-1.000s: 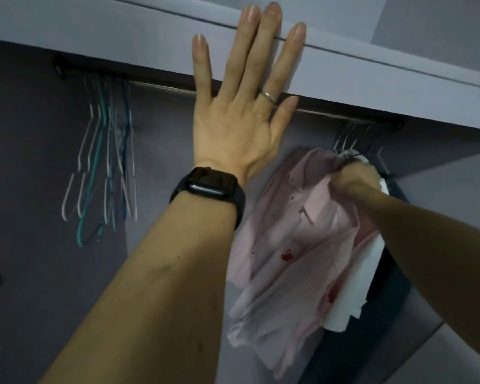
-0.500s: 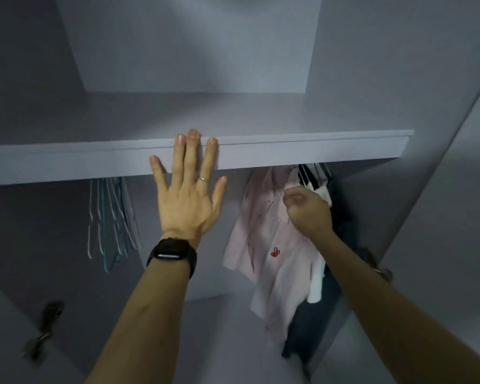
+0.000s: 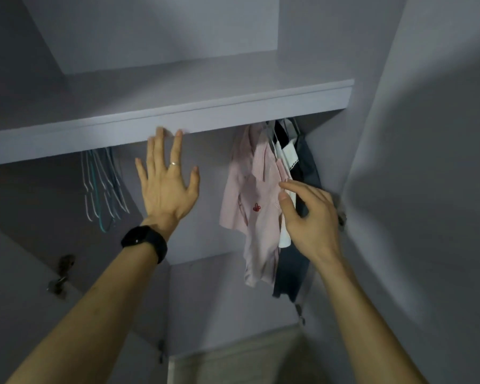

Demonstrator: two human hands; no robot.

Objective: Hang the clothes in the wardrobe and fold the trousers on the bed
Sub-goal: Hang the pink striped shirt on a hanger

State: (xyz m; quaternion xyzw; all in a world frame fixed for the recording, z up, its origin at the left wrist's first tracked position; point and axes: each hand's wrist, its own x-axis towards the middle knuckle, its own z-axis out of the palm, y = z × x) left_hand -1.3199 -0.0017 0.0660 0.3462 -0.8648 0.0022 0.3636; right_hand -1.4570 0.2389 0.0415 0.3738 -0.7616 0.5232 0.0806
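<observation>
Wardrobe [image 3: 211,217]: open, grey inside; both hands reach into it.
Shelf [image 3: 261,112]: runs across above both hands; its front edge meets the left fingertips.
Pink shirt [image 3: 250,195]: hangs under the shelf between the 2 hands, just left of the right hand's fingertips, well apart from the left palm.
Dark garment [image 3: 291,270]: hangs behind the right hand and drops below its wrist.
Empty hangers [image 3: 103,187]: a bunch under the shelf, to the outer side of the left hand and apart from it.
Left hand [image 3: 166,189]: fingers spread wide and straight, palm toward the back panel, tips touching the shelf's front edge; it holds nothing.
Right hand [image 3: 308,217]: fingers loose and slightly bent, thumb and forefinger parted at the shirt's right edge; it grips nothing, and contact with the cloth cannot be told.
White garment [image 3: 287,155]: above the right forefinger, between pink shirt and dark garment.
Watch [image 3: 144,241]: black, on the left wrist.
Red emblem [image 3: 256,207]: on the shirt front, level with the right thumb.
Ring [image 3: 174,163]: on 1 left finger.
</observation>
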